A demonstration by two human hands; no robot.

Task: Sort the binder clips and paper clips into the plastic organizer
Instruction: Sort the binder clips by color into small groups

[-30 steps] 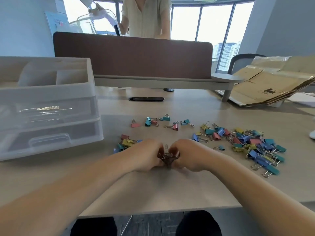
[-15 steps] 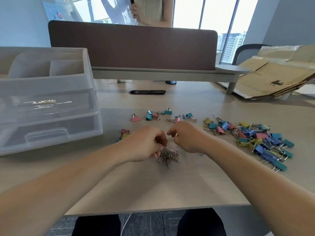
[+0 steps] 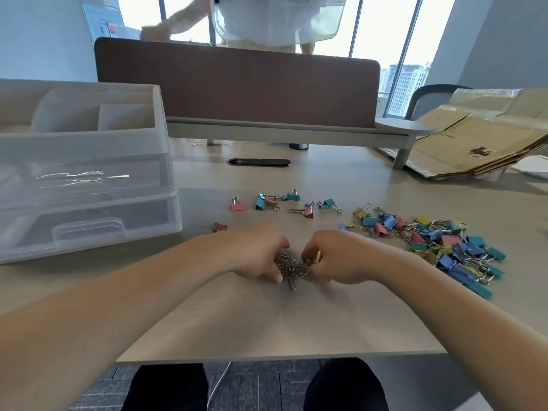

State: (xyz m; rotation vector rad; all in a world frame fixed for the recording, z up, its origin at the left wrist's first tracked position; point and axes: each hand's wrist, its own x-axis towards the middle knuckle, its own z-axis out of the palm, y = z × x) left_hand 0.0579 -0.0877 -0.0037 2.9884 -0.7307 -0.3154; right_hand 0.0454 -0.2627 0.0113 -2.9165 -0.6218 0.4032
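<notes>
A small heap of silver paper clips (image 3: 292, 269) lies on the desk between my hands. My left hand (image 3: 255, 253) curls its fingers into the heap from the left, and my right hand (image 3: 332, 255) pinches at it from the right. Coloured binder clips (image 3: 444, 244) are piled to the right, and a few more binder clips (image 3: 284, 201) are scattered behind my hands. The clear plastic organizer (image 3: 86, 185) with two drawers and open top compartments stands at the left.
A brown desk divider (image 3: 237, 84) on a grey shelf runs across the back. Flattened cardboard (image 3: 480, 143) leans at the right. A person stands behind the divider. A black cable grommet (image 3: 259, 162) sits in the desk.
My hands have closed back onto the paper clip heap after spreading slightly apart. The person behind the divider has shifted.
</notes>
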